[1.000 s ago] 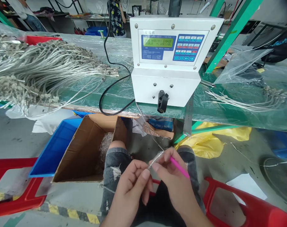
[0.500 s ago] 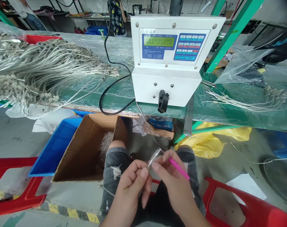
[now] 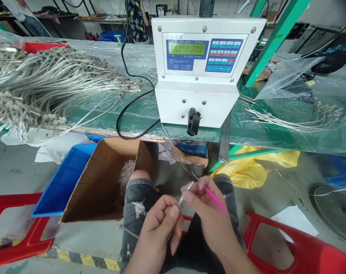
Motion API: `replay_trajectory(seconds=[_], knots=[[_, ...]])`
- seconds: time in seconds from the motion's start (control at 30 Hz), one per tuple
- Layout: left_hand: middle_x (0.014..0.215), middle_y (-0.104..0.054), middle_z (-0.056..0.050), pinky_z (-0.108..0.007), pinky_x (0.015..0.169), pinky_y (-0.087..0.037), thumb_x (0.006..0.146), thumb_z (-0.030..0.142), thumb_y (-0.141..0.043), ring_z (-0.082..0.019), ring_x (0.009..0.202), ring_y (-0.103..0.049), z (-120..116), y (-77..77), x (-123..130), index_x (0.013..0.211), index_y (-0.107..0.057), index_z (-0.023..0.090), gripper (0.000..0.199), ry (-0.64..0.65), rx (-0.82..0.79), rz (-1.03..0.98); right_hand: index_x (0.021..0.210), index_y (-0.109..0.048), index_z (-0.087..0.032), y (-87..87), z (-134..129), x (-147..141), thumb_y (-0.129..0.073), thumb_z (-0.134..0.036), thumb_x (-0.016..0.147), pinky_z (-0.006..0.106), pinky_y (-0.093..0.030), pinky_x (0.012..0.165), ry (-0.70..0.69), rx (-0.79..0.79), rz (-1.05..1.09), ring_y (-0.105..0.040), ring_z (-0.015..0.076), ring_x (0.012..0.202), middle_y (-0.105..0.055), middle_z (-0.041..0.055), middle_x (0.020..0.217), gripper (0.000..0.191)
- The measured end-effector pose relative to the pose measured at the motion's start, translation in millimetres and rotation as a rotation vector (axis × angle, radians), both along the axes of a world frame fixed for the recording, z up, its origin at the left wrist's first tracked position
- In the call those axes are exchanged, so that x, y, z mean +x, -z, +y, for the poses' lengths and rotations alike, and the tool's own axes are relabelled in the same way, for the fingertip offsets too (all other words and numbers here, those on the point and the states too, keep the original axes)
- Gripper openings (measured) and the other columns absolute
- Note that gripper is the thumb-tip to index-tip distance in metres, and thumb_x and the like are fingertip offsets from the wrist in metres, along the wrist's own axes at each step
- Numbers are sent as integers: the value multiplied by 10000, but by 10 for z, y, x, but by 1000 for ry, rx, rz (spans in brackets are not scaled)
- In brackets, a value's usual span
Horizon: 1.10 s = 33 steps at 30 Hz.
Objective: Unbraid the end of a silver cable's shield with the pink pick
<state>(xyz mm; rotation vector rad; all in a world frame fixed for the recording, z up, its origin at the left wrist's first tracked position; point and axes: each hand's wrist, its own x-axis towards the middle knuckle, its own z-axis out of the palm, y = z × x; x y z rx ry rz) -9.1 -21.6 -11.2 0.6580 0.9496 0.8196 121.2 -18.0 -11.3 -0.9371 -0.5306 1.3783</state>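
Observation:
Over my lap, my left hand (image 3: pixel 164 220) pinches the lower end of a thin silvery cable piece (image 3: pixel 186 190) between thumb and forefinger. My right hand (image 3: pixel 207 205) is closed around a pink-handled tool (image 3: pixel 215 199) whose thin metal tip points up and left. Its thumb and fingers also touch the upper part of the silvery piece. Just beyond both hands, a grey cable (image 3: pixel 173 146) hangs down from the bench edge. The fine details between my fingertips are too small to make out.
A white machine (image 3: pixel 196 91) with a display and black clamp stands on the green bench (image 3: pixel 104 125). Cable bundles (image 3: pixel 59 80) lie left, more cables (image 3: pixel 304 123) right. Below left are a cardboard box (image 3: pixel 96 182) and blue bin (image 3: pixel 59 190); red stools flank me. A person (image 3: pixel 138 23) stands behind.
The view has shifted slightly. The silvery piece is tilted a little differently between my fingers, and the pink tool's thin tip shows more clearly. Both hands keep their hold.

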Motion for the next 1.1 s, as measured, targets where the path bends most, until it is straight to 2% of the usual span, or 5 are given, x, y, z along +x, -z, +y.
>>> replay_trajectory(seconds=[0.17,0.67,0.77,0.9,1.1], knots=[[507,-522,74,-159,397,-253,911,414,-644,-24,351,-341,-4,8,7,853,-605,186,239,-42,-43,-68,737,-420,-230,-32,17,16,-776,-155,789,223,-517,569,23,2,-2,-621,95,560,-713,-66,711,367],[536,-518,80,-143,362,-270,854,430,-716,-19,342,-332,31,-7,57,851,-603,186,269,-115,-80,-182,820,-436,-245,138,-78,67,-766,-215,831,186,-488,694,160,-25,-165,-580,83,727,-645,-71,789,332],[529,-521,77,-145,355,-258,850,433,-717,-20,336,-328,37,3,56,833,-605,184,274,-100,-80,-176,903,-474,-263,168,-103,103,-746,-280,857,223,-504,768,78,39,-146,-616,106,838,-673,-40,936,277],[508,-514,77,-148,349,-237,848,443,-716,-16,327,-310,36,10,47,809,-616,178,286,-65,-102,-176,956,-473,-274,126,-115,113,-821,-313,780,296,-501,880,-89,88,-131,-632,158,1007,-663,-2,1151,391],[494,-517,73,-153,372,-233,858,426,-711,-15,338,-312,16,16,18,821,-636,172,267,-37,-81,-174,805,-420,-241,-4,-46,59,-757,-161,831,235,-516,719,-82,34,-39,-644,101,740,-695,-57,816,347]])
